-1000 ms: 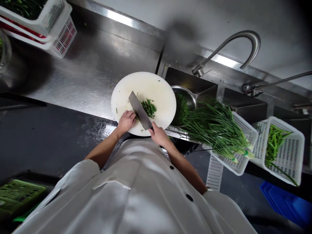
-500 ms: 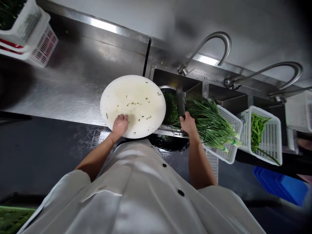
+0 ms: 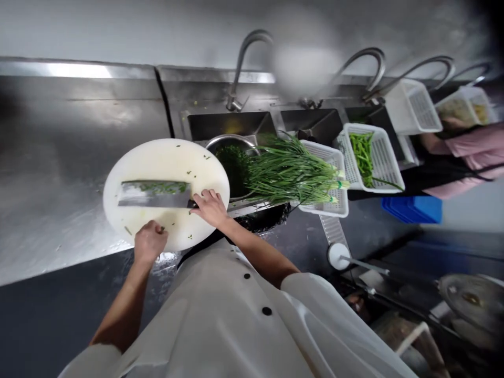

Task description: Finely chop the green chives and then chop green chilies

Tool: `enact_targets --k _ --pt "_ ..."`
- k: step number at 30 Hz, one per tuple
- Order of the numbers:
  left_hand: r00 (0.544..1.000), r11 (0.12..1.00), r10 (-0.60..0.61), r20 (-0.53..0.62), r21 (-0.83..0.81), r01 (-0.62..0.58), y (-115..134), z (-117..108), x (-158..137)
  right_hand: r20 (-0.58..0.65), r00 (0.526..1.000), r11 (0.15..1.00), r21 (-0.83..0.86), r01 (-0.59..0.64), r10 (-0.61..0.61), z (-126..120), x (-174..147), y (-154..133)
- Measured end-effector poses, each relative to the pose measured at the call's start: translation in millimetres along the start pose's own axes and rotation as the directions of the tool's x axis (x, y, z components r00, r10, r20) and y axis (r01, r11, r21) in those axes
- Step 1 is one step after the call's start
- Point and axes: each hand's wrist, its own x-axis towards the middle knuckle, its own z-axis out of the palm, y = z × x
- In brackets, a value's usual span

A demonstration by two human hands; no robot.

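Observation:
A cleaver [image 3: 157,198] lies flat on the round white cutting board [image 3: 129,152], with green bits stuck along its blade. My right hand [image 3: 212,208] is loosely closed at the handle end, fingers around it. Over the board's front edge my left hand [image 3: 150,240] is closed, and a small dark green bit shows by its fingers. Scraps of chopped greens dot the board. Right of it, partly under its rim, a round metal bowl [image 3: 224,138] holds chopped greens. Long bundled green stalks [image 3: 291,170], which look like Chinese chives, lie between the bowl and a white basket [image 3: 342,207].
Sinks with curved faucets [image 3: 236,79] line the back. Another white basket [image 3: 384,157] holds long green vegetables [image 3: 362,157]. At far right stands a person in a pink top [image 3: 472,155], near blue containers [image 3: 417,207]. A steel counter [image 3: 59,157] extends left.
My right hand has brought the cleaver leftward from above the bowl and laid it on the board. My left hand has shifted toward the board's front edge. The view has swung right.

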Motion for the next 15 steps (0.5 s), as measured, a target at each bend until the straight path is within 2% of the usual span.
enact_targets --k 2,3,4,5,6,7,8,10,11,12,13,14,15 --pt "0.999 0.992 0.016 0.051 -0.13 -0.009 3.1 -7.7 -3.8 -0.136 0.988 0.993 0.097 -0.062 0.075 -12.3 -22.4 23.5" --pt "0.993 0.98 0.063 0.096 -0.192 -0.044 6.4 -10.7 -6.2 -0.218 0.968 0.985 0.146 -0.096 0.127 -21.4 -39.4 43.9" --pt "0.98 0.966 0.133 0.146 -0.242 -0.095 11.5 -12.6 -9.0 -0.308 0.932 0.972 0.192 -0.135 0.191 -31.9 -60.3 70.9" --pt "0.956 0.947 0.217 0.198 -0.28 -0.157 18.9 -13.2 -12.3 -0.404 0.875 0.955 0.228 -0.187 0.268 -43.6 -84.6 103.9" --pt "0.922 0.927 0.299 0.247 -0.303 -0.219 28.9 -12.0 -16.3 -0.502 0.786 0.93 0.259 -0.263 0.362 -55.6 -112.1 142.2" --pt "0.882 0.908 0.372 0.289 -0.31 -0.282 41.8 -8.4 -20.7 -0.584 0.668 0.887 0.294 -0.357 0.462 -67.0 -141.7 183.9" --pt "0.839 0.888 0.438 0.324 -0.303 -0.346 57.7 -2.1 -25.4 -0.638 0.526 0.819 0.34 -0.463 0.562 -76.7 -172.3 226.9" --pt "0.744 0.836 0.548 0.382 -0.268 -0.479 97.9 20.8 -34.3 -0.636 0.248 0.604 0.433 -0.669 0.731 -88.0 -230.4 308.0" --pt "0.69 0.799 0.599 0.407 -0.244 -0.55 121.5 37.6 -37.4 -0.607 0.133 0.482 0.458 -0.747 0.783 -88.6 -255.3 342.2" --pt "0.632 0.752 0.646 0.429 -0.214 -0.623 146.8 57.9 -39.2 -0.568 0.073 0.392 0.463 -0.794 0.82 -86.0 -276.3 370.9" --pt "0.577 0.7 0.684 0.445 -0.181 -0.69 173.4 80.8 -39.4 -0.531 0.051 0.337 0.457 -0.823 0.846 -80.8 -292.9 393.8" --pt "0.52 0.641 0.718 0.463 -0.15 -0.752 200.6 105.7 -38.0 -0.497 0.066 0.317 0.44 -0.84 0.865 -73.7 -305.5 411.6" --pt "0.483 0.594 0.737 0.473 -0.113 -0.797 227.5 131.3 -35.2 -0.47 0.114 0.334 0.418 -0.845 0.875 -65.7 -314.5 425.3"
